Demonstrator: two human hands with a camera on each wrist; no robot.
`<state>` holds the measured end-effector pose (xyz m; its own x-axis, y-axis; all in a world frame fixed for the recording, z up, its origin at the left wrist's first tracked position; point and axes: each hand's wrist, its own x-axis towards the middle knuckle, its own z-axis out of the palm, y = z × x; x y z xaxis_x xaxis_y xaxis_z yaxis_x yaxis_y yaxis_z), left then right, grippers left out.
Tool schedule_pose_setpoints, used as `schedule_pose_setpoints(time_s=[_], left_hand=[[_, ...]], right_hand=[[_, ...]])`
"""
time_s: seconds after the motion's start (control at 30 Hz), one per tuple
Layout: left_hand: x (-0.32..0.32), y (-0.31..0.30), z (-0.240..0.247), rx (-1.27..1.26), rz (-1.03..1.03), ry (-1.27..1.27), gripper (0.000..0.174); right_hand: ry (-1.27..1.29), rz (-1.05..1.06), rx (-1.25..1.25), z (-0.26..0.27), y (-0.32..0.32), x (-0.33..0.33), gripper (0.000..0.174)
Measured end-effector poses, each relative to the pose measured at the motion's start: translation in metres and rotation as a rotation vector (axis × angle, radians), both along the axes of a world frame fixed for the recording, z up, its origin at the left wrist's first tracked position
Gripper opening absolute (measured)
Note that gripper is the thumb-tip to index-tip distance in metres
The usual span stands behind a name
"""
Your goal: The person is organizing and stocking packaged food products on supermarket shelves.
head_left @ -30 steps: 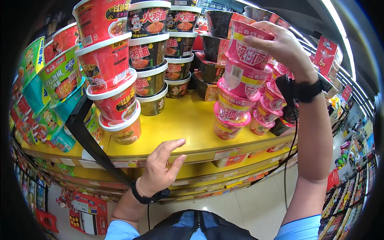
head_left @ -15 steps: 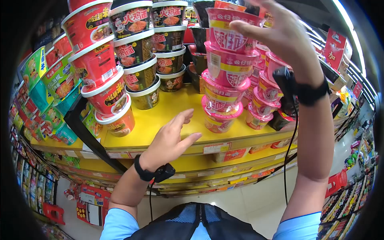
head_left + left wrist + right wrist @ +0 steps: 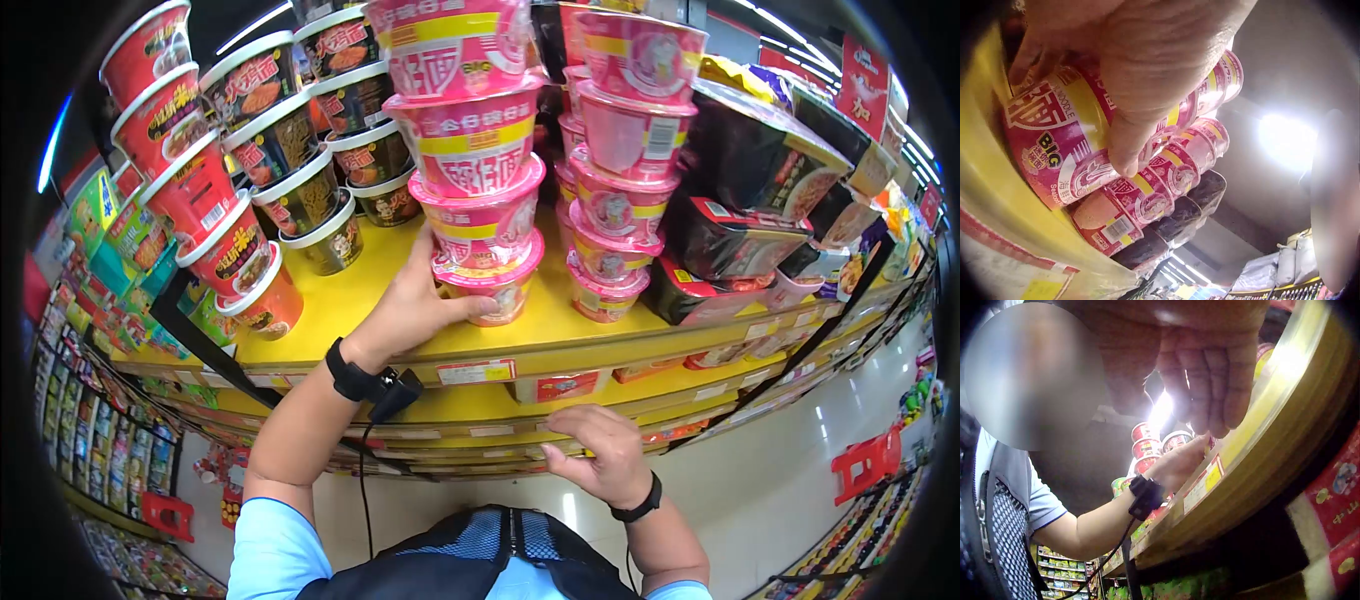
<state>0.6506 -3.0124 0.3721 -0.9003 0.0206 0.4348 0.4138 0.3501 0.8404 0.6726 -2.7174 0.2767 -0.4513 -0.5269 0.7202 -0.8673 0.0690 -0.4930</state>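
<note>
A tall front stack of pink instant noodle cups [image 3: 475, 140] stands on the yellow shelf in the head view. At its foot, my left hand [image 3: 420, 305] grips the bottom noodle cup [image 3: 503, 300], thumb across the near side and fingers around the left. In the left wrist view the thumb [image 3: 1127, 147] lies along that cup, whose label reads "BIG". Low in front of the shelf edge hovers my right hand [image 3: 605, 455], holding nothing, its fingers loosely bent. The right wrist view shows the same relaxed fingers [image 3: 1213, 381].
Right of the front stack stands another pink cup stack [image 3: 620, 200], then black noodle boxes [image 3: 745, 230]. Black cups [image 3: 320, 245] and red cups [image 3: 265, 300] are piled on the left. Yellow shelf boards [image 3: 330, 340] have price tags [image 3: 475, 372] along their front edge.
My right hand has come down from the top of the front pink stack to below the shelf edge. My left hand has moved up to the bottom cup and gripped it. The view has shifted right.
</note>
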Motion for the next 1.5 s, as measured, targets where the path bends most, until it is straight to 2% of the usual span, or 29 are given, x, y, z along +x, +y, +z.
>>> schedule_pose_setpoints(time_s=[0.07,0.1,0.17,0.23,0.33,0.43,0.5,0.57,0.63,0.77,0.9,1.0,1.03,1.17,1.27,1.3,1.43,1.5], left_hand=[[-0.003,0.001,0.003,0.072,-0.005,-0.087,0.104],[-0.007,-0.001,0.001,0.051,0.021,-0.099,0.104],[-0.011,-0.002,-0.003,0.064,0.043,-0.108,0.101],[-0.007,0.001,-0.003,0.092,0.055,-0.109,0.096],[-0.002,0.004,0.001,0.195,0.032,-0.137,0.094],[-0.002,-0.002,0.005,0.24,-0.045,-0.232,0.092],[-0.005,-0.004,0.003,0.258,-0.035,-0.24,0.093],[-0.007,-0.004,0.003,0.245,-0.019,-0.226,0.094],[-0.011,0.002,0.006,0.2,0.006,-0.189,0.095],[-0.029,0.002,0.002,0.152,-0.03,-0.113,0.095],[-0.042,-0.002,-0.002,0.099,0.02,-0.113,0.094],[-0.04,0.001,0.003,0.038,0.036,-0.075,0.094],[-0.043,-0.002,-0.002,0.078,-0.003,-0.056,0.092],[-0.052,-0.009,-0.006,-0.04,0.015,-0.049,0.089],[-0.047,-0.002,0.006,0.022,-0.047,-0.084,0.089],[-0.038,0.004,0.02,0.095,-0.102,-0.167,0.089],[-0.051,0.004,0.01,-0.003,-0.063,-0.005,0.093],[-0.06,0.003,0.004,-0.058,-0.034,0.116,0.094]], right_hand=[[-0.004,-0.023,-0.02,-0.003,0.012,-0.007,0.03],[0.041,-0.073,-0.063,0.007,0.016,-0.016,0.037],[0.045,-0.089,-0.059,0.023,0.008,-0.026,0.061],[-0.044,0.005,-0.117,0.043,-0.014,-0.031,0.09],[-0.218,0.077,-0.054,0.07,-0.051,-0.049,0.107],[-0.35,0.112,-0.097,0.071,-0.082,-0.068,0.11],[-0.221,0.057,-0.117,0.062,-0.089,-0.074,0.11],[-0.197,0.045,-0.125,0.06,-0.091,-0.075,0.111],[-0.273,0.08,-0.121,0.062,-0.089,-0.073,0.112],[-0.223,0.051,-0.171,0.061,-0.09,-0.076,0.111],[-0.306,0.088,-0.209,0.058,-0.094,-0.078,0.108],[-0.164,-0.038,-0.158,0.053,-0.099,-0.081,0.107],[-0.358,0.052,-0.166,0.058,-0.096,-0.075,0.106],[-0.195,-0.084,-0.122,0.046,-0.104,-0.08,0.105],[-0.152,-0.128,-0.1,0.045,-0.105,-0.079,0.104],[-0.142,-0.137,-0.093,0.045,-0.105,-0.078,0.104],[-0.057,-0.162,-0.098,0.049,-0.106,-0.073,0.103],[0.128,-0.239,-0.08,0.048,-0.105,-0.073,0.104]])
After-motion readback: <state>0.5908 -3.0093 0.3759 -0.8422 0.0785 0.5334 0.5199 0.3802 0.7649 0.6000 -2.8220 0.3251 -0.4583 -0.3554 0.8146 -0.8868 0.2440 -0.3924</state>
